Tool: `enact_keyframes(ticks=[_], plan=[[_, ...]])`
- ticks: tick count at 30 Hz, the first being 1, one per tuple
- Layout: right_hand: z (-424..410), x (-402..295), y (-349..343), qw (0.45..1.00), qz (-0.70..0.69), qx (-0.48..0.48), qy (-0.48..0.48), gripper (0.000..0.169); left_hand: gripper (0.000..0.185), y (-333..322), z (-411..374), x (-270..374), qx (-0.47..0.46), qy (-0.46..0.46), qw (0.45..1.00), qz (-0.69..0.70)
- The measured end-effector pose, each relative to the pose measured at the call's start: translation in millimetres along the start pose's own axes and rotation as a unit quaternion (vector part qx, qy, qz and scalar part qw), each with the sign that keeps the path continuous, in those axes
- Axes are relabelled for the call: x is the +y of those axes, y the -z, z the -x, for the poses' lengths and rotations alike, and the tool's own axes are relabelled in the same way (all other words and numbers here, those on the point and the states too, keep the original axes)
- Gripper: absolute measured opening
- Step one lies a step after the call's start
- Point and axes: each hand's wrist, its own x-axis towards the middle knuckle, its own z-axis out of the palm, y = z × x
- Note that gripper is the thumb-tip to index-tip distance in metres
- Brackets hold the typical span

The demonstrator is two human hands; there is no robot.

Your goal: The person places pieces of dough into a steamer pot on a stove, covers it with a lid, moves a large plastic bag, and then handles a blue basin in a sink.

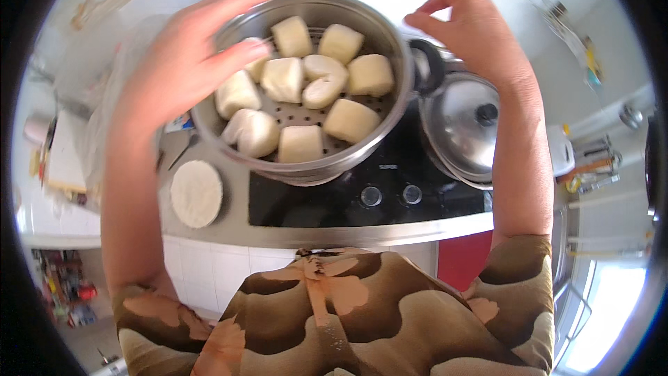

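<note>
A round stainless-steel steamer pot (pixel 360 154) stands over the left part of the cooktop. Several pale steamed-bun dough pieces (pixel 300 143) sit spaced out on its perforated tray (pixel 297 113), most of them blocky and one folded in a curl at the middle. My left hand (pixel 195 57), blurred, hovers over the pot's left rim with thumb and fingers spread. It hides that side's rim and part of a bun. Up beyond the pot's black right handle (pixel 429 68), my right hand (pixel 454 21) is raised, fingers bent and apart, holding nothing.
Right of the steamer is a second pot with a shiny metal lid (pixel 462 115). The black cooktop (pixel 313 206) has two knobs (pixel 391 196) at its front. A round white disc-like object (pixel 197 193) lies on the counter at left. Utensils (pixel 595 164) hang on the right wall.
</note>
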Motion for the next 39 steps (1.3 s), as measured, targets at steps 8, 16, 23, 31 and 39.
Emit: enact_keyframes(ticks=[8,16,23,31,39], plan=[[141.9,167.8,43.2,0.930,0.182,-0.073,-0.311,0.047,0.048,3.2,78.8,7.6,0.148,0.095,0.984,-0.008],[183.1,157.2,4.7,0.906,0.137,-0.118,-0.382,0.049,0.047,-14.9,67.1,20.6,0.106,0.027,0.994,0.024],[187.2,173.4,-7.4,0.932,0.164,-0.066,-0.317,0.047,0.045,-18.4,75.3,32.8,0.184,0.024,0.983,0.011],[154.0,174.5,76.3,0.919,-0.030,0.108,-0.377,0.037,0.032,-14.9,154.6,-1.1,0.348,0.116,0.929,0.038],[-13.4,-10.9,55.4,0.988,-0.125,0.034,-0.082,0.044,0.029,-31.5,174.7,-17.2,0.374,0.145,0.907,0.126]])
